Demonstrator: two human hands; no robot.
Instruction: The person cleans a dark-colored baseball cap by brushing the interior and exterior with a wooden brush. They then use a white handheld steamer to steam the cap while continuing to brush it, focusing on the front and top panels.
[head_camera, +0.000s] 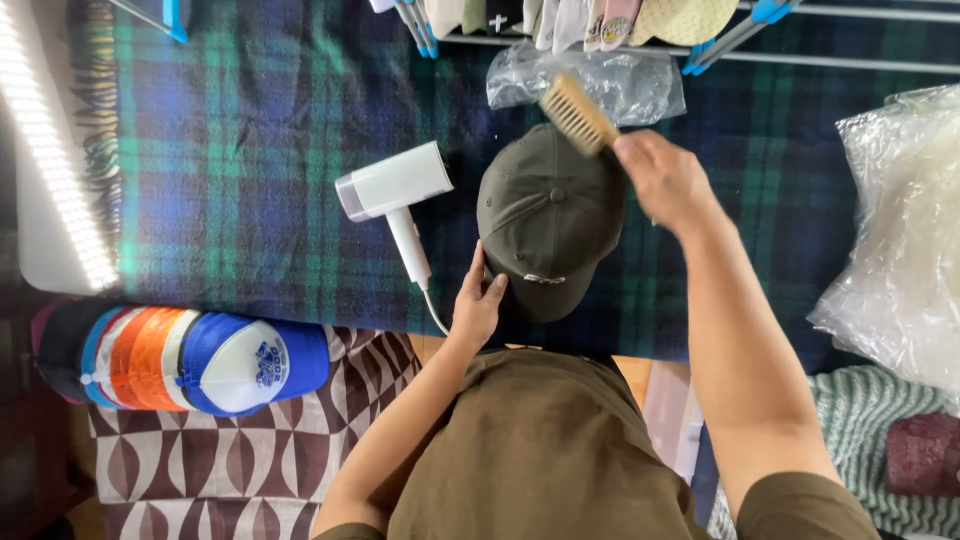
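While the olive-green cap (550, 215) lies crown-up at the centre of the frame on the dark blue and green plaid blanket (250, 150), both hands are engaged with it. The left hand (478, 305), just below and left of centre, rests against the cap's lower left edge, its fingers partly curled and touching the fabric; a firm grip cannot be confirmed. The right hand (665, 180), right of centre, is closed around the handle of a wooden brush (578, 113), whose pale bristles meet the cap's upper right side.

Just left of the cap lies a white handheld appliance (395, 195), its handle pointing toward the lower frame and a white cord trailing off it past the left hand. A crumpled clear plastic bag (620, 80) sits just above the cap, partly behind the brush. Along the top edge, a row of light-coloured caps (600, 20) hangs on a rail with blue clips. At lower left, a stack of caps (190, 360) in blue, white and orange lies on its side upon a brown and white patterned cloth (250, 460). More clear plastic wrapping (900, 230) fills the right edge. A lit strip lamp (50, 150) runs down the upper left edge.
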